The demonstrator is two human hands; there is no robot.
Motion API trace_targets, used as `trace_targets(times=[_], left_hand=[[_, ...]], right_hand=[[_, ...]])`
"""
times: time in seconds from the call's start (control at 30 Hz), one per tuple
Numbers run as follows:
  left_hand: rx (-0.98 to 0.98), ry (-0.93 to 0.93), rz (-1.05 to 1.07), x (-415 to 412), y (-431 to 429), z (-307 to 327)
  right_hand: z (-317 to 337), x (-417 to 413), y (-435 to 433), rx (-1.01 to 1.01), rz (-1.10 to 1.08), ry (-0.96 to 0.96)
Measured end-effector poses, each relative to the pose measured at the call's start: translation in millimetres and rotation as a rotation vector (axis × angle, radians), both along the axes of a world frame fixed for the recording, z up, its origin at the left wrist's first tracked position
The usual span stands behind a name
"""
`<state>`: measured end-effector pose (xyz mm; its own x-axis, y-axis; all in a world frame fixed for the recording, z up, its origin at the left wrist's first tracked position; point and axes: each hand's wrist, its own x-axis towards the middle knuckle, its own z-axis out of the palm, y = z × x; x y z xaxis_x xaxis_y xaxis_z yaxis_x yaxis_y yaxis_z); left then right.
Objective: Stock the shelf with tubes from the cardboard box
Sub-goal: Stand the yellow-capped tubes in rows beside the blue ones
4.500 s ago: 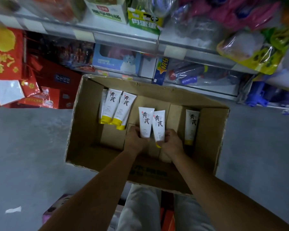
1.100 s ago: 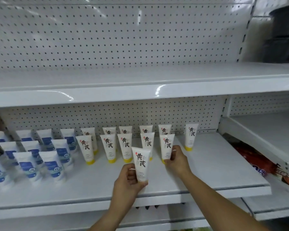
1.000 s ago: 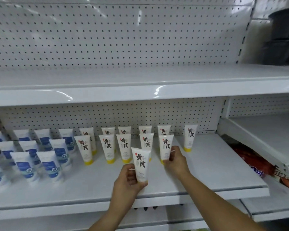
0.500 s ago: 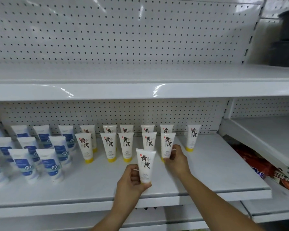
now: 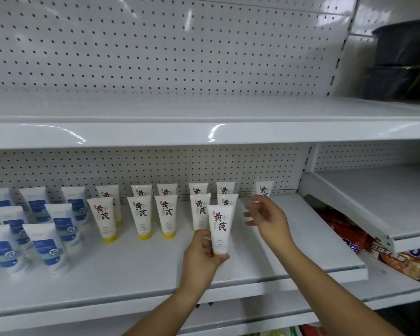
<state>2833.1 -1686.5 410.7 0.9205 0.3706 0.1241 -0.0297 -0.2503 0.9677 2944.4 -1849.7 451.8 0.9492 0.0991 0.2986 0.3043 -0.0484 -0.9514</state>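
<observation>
Your left hand [image 5: 200,257] pinches one white tube [image 5: 220,230] by its lower end, upright, above the shelf [image 5: 131,270]. At 1 o'clock of it, your right hand [image 5: 268,218] hovers spread, holding nothing. Beyond: five yellow-capped tubes [image 5: 141,217] in the front row, six behind. At 9 o'clock, seven blue-labelled tubes [image 5: 46,248] in view.

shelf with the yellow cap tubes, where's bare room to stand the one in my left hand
Bare shelf lies right of the front row's last tube, in front of the lone back-row tube; the right hand hovers there. The front strip is also bare. Crowded: blue-label tubes at left. The left hand holds the tube.
</observation>
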Motion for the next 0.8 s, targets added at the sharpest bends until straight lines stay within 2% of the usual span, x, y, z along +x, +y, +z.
trace_targets(times=[0.13,0.33,0.8], left_hand=[[-0.03,0.0,-0.032,21.5,-29.6,-1.0],[-0.048,0.007,-0.06,50.8,-67.1,-8.2],[-0.038,-0.057,-0.011,112.6,-121.9,-18.5]], right_hand=[[27.9,-20.8,-10.1,0.02,0.166,-0.049],[23.7,-2.5,-42.5,-0.165,0.088,-0.099],[18.9,69.9,-83.9,-0.289,0.091,-0.101]])
